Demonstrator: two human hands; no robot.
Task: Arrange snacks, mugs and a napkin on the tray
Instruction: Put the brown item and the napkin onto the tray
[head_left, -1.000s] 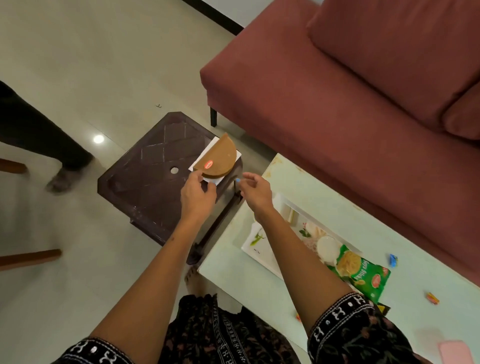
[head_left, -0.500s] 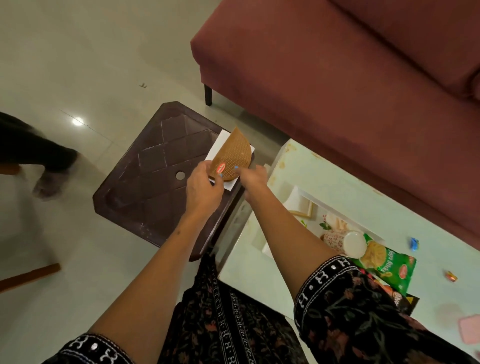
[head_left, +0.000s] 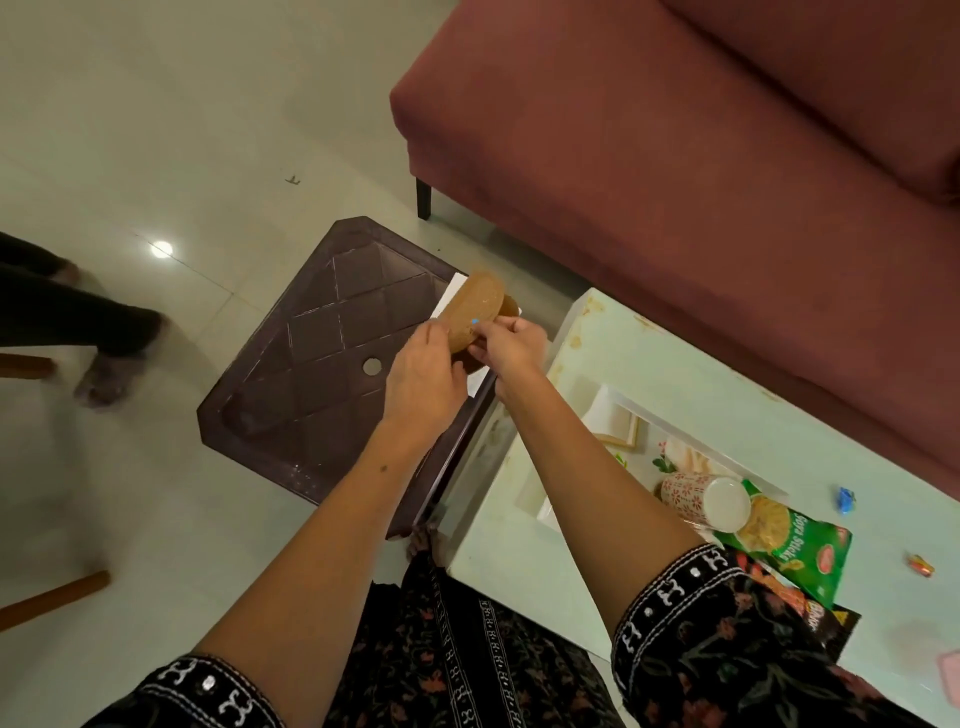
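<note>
A brown half-round item (head_left: 478, 306) is raised off a white napkin (head_left: 451, 296) at the near right corner of a dark plastic stool (head_left: 322, 353). My left hand (head_left: 423, 374) grips its left edge and my right hand (head_left: 511, 345) pinches its lower right edge. A second brown layer shows behind it. On the pale green table (head_left: 519, 561) stands a white tray (head_left: 613, 402) with a patterned mug (head_left: 685, 491) lying on its side and a green snack packet (head_left: 795, 545) over its near end. My right forearm hides part of the tray.
A maroon sofa (head_left: 701, 182) runs behind the table and stool. Another person's legs (head_left: 98, 322) stand on the tiled floor at left, near wooden furniture legs (head_left: 52, 592). A dark snack packet (head_left: 826, 623) and two wrapped candies (head_left: 845, 500) lie on the table.
My right hand came across from the table edge and joined the left on the brown item. The item has tilted up off the napkin. The person at left has stepped closer.
</note>
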